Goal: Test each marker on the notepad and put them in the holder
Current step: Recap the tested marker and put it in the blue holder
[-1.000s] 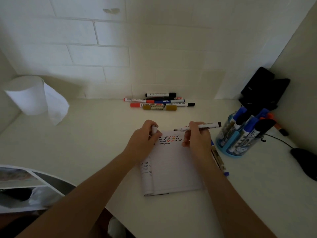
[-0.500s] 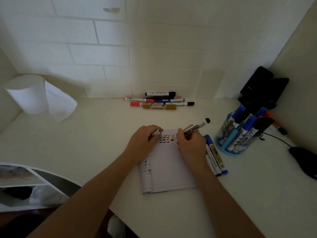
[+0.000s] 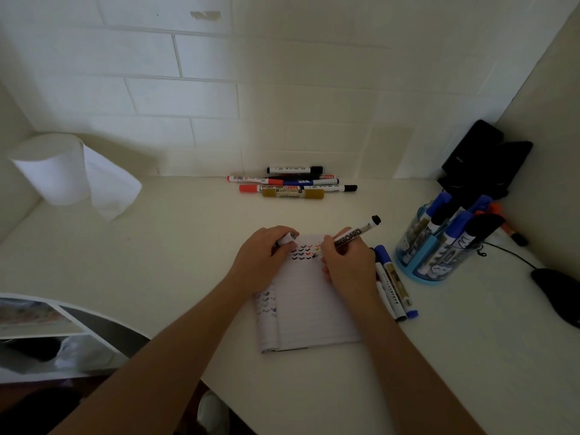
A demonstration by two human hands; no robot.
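A: What's the right hand (image 3: 348, 265) doing w/ that marker (image 3: 354, 235)?

B: Fingers clamped round the barrel, tip down on the notepad (image 3: 310, 302), right at the rows of little check marks (image 3: 303, 252) near the top edge. Tilted like a pen, butt end up and to the right. Looks like it's adding a test tick beside the others.

A: And the left hand (image 3: 263, 259)?

B: Closed on a small whitish piece (image 3: 287, 238), prob. the cap, tho I can't be sure. The heel of that hand rests on the pad's left side, which I'd guess keeps the paper from sliding under the stroke.

A: Why hang on to the cap?

B: Quicker to recap, I'd say; the marker has to be shut before it goes in w/ the rest.

A: Where's the holder?

B: Blue holder (image 3: 439, 249), right of the pad, near the wall corner, already packed w/ markers standing cap-up. Easy reach for the writing hand.

A: More to do?

B: Yes. A bunch of markers (image 3: 292, 185) lies by the back wall, well apart from the pad, and two markers (image 3: 394, 284) lie on the tabletop (image 3: 157, 262) just beside the pad's right edge. Can't tell if those two are tested or queued.
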